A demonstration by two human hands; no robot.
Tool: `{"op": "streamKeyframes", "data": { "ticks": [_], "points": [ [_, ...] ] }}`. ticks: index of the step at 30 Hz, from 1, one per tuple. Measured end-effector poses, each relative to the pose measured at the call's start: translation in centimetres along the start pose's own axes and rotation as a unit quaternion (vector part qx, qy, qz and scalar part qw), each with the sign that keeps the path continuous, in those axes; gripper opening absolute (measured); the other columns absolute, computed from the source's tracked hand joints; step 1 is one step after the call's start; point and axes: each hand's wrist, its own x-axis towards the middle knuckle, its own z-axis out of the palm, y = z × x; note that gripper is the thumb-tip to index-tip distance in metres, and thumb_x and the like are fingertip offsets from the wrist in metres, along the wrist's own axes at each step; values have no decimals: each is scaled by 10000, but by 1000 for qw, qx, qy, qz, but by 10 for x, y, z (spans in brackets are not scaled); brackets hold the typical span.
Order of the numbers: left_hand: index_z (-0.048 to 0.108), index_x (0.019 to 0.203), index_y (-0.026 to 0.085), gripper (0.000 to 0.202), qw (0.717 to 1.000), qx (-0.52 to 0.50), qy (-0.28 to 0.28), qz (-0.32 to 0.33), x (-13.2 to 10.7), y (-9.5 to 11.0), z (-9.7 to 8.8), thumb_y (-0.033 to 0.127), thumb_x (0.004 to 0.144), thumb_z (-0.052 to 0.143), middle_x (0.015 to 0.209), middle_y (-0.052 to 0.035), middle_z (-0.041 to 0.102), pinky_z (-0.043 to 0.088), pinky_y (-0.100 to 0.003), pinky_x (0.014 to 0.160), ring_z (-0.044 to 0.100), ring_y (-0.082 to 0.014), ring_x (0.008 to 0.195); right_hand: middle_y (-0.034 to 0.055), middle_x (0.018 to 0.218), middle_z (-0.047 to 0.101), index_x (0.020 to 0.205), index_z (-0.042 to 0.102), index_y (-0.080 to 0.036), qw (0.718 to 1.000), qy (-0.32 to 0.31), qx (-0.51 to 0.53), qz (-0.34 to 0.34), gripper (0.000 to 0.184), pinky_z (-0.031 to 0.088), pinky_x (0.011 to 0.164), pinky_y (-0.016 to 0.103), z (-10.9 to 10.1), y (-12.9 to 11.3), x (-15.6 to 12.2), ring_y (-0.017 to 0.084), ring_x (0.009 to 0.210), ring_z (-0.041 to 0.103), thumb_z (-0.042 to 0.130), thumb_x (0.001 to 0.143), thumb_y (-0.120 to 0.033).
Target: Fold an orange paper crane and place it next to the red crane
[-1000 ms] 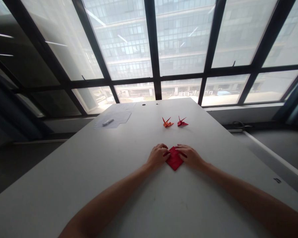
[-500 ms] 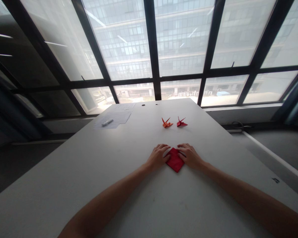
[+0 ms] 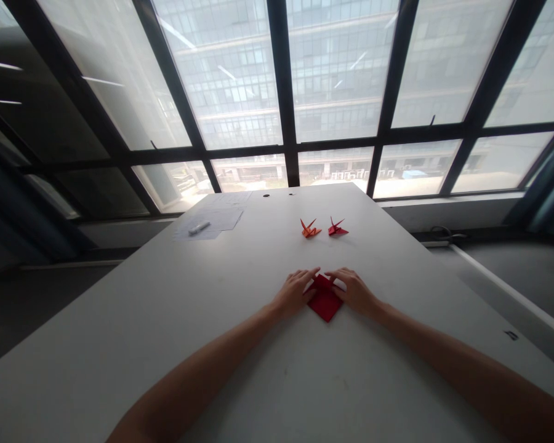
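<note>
A folded red paper square (image 3: 324, 301) lies flat on the white table (image 3: 240, 344), one corner pointing toward me. My left hand (image 3: 294, 291) rests on its left edge, fingers stretched toward the top corner. My right hand (image 3: 353, 289) rests on its right edge, fingers reaching in to the same corner. Both hands press the paper down with fingers flat. Beyond them stand an orange paper crane (image 3: 310, 229) and a red paper crane (image 3: 337, 228), side by side.
White sheets of paper (image 3: 219, 216) with a small white object (image 3: 199, 227) on them lie at the far left of the table. Large windows with dark frames (image 3: 286, 98) run behind the table. Floor drops away on both sides.
The fingertips of both hands have slid inward and up, meeting at the top corner of the red paper. The paper and the cranes stay in place.
</note>
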Motion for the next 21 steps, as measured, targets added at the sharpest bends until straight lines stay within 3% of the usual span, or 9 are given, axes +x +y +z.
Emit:
{"op": "streamKeyframes", "data": {
  "ticks": [6, 9, 15, 17, 21],
  "points": [
    [628, 1184, 277, 319, 1000, -7, 7, 13, 0, 7, -5, 189, 886, 557, 1153, -40, 655, 428, -349, 1016, 572, -208, 1120, 47, 897, 709, 995, 733, -233, 1000, -14, -6, -4, 273, 479, 861, 353, 0, 0, 0, 220, 900, 621, 578, 813, -102],
    [657, 1067, 259, 217, 1000, -10, 14, 20, 0, 8, -6, 187, 887, 558, 1104, -37, 670, 440, -337, 987, 590, -201, 1077, 44, 890, 701, 929, 736, -231, 999, -29, -12, -14, 234, 473, 854, 345, 1, 0, -1, 216, 898, 616, 586, 808, -100],
    [703, 953, 249, 182, 999, 27, 16, 25, 1, 10, -8, 180, 886, 548, 1084, -38, 698, 431, -358, 1014, 612, -199, 1049, 40, 948, 691, 1028, 749, -280, 994, -69, -69, -56, 320, 430, 905, 356, -2, -7, -4, 205, 933, 597, 560, 841, -101],
    [715, 996, 255, 252, 998, 44, 13, 33, 0, 12, -10, 145, 865, 530, 1126, -42, 697, 416, -376, 1053, 608, -205, 1091, 44, 959, 686, 1060, 746, -292, 991, -77, -89, -70, 344, 420, 916, 364, -5, -11, -3, 205, 940, 588, 543, 857, -103],
    [613, 1284, 264, 476, 996, 55, 6, 69, -3, 20, -10, 109, 854, 477, 1327, -36, 621, 326, -385, 1166, 535, -192, 1269, 59, 998, 681, 1043, 748, -279, 984, -96, -118, -96, 314, 405, 945, 385, -10, -18, -3, 217, 971, 572, 535, 872, -124]
  ]
}}
